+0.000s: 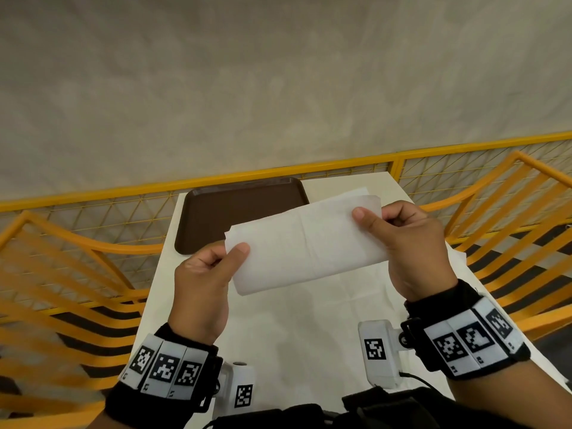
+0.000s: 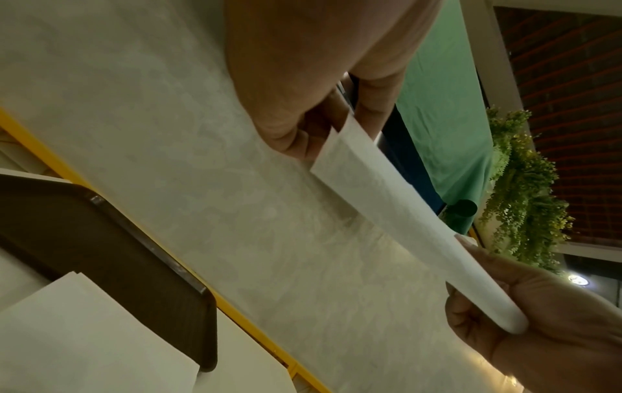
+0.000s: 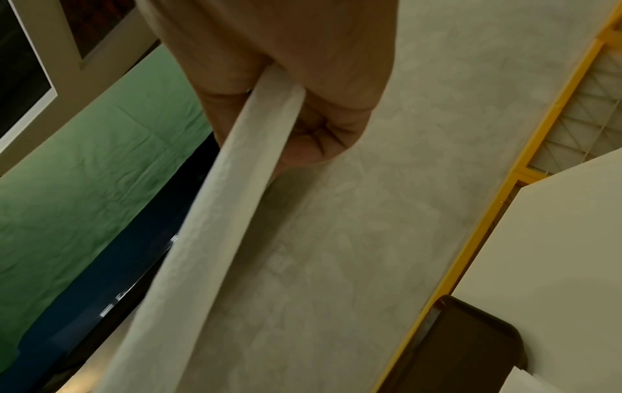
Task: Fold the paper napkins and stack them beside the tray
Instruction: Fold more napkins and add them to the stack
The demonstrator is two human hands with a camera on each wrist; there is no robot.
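1. While held in the air above the table (image 1: 297,320), napkin (image 1: 306,243) folded, near the tray (image 1: 216,212).
2. Pinched at both ends: left hand (image 1: 201,283), right hand (image 1: 414,243).

Both hands are being held raised, wrists banded. The left hand (image 1: 202,283) is pinching the napkin (image 1: 305,239) at its left end, thumb on top; the right hand (image 1: 411,243) is pinching the opposite end, fingers curled behind.
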